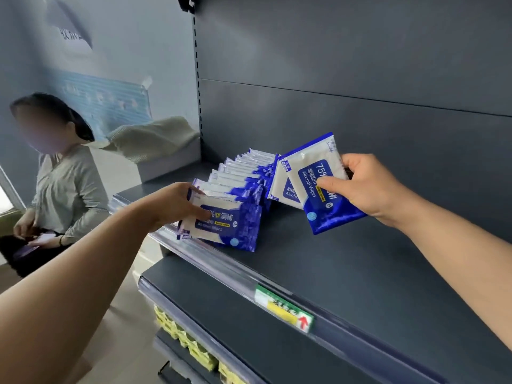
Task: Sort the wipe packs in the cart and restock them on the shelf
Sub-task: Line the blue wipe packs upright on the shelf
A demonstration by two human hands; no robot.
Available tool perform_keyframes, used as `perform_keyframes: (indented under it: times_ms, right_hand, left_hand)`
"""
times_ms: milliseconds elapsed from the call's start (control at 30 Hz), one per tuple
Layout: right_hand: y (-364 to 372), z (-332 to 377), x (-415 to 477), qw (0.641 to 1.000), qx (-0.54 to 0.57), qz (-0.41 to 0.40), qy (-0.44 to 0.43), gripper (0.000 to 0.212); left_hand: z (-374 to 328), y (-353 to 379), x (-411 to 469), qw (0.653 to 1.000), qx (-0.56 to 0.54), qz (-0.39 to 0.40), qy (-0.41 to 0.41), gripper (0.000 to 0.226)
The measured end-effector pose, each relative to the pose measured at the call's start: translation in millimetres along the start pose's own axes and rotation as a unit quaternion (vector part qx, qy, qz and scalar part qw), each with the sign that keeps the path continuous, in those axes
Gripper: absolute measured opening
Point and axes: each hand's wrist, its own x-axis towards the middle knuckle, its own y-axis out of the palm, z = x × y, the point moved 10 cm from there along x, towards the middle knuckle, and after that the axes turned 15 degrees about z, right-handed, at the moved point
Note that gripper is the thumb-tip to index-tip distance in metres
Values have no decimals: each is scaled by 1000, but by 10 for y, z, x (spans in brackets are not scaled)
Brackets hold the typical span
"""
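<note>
Shelf (pixel 346 261), dark grey: row of wipe packs (pixel 241 173) standing on edge at its left end. Left hand (pixel 174 202): thumb and fingers gripping the front pack (pixel 224 225) of the row. Right hand (pixel 371 189): fingers pinching a tilted pack (pixel 318 176) over the shelf, in front of a leaning pack (pixel 282 187) just right of the row.

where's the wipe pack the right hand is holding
Head view, right of centre: the right hand pinches the wipe pack tilted over the shelf, just in front of another leaning pack at the right end of the row.
</note>
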Motion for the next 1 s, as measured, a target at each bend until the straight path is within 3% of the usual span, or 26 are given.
perform_keyframes:
  times_ms: [267,533,633,733,867,1000]
  right_hand:
    - [422,43,287,995,37,-62,72,8]
    - [774,-11,246,982,116,-86,121,10]
    - [991,-61,301,983,78,-71,148,10]
    - [1156,-164,345,980,19,-72,183,9]
    - [1261,-196,416,976,-19,-87,199,9]
    - [1359,-153,543,975,-28,-116,186,7]
  left_hand:
    - [42,-182,502,989,95,107,37,46]
    - [-286,-286,806,958,194,38,209,45]
    - [-308,-298,776,950,183,34,252,46]
    - [-220,-366,808,952,159,43,259,51]
    - [21,-432,844,968,24,86,235,66]
    - [250,-423,882,974,55,105,192,59]
